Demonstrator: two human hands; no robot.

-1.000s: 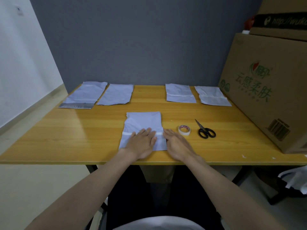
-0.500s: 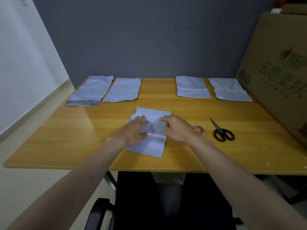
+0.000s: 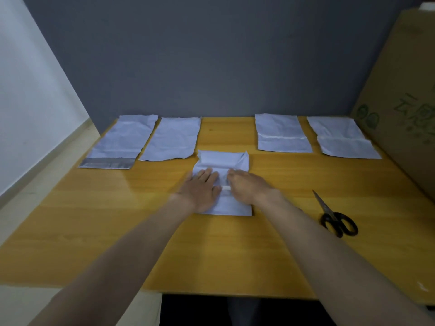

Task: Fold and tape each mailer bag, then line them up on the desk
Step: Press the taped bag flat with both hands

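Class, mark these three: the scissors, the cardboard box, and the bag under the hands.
scissors (image 3: 339,223), head view, on the black handles.
cardboard box (image 3: 400,95), head view, on its printed side.
bag under the hands (image 3: 223,158), head view, on its far, uncovered part.

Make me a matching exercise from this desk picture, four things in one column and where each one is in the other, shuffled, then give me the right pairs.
Things:
1. scissors
2. bag with grey strip
3. cardboard box
4. taped bag

Places:
A. far left of the desk's back row
B. under both hands, mid-desk
C. at the desk's right edge, standing tall
D. lying on the desk, right of the right forearm

Pairs: 1-D, 2-A, 3-C, 4-B. The left hand and the right hand both press on the taped bag.
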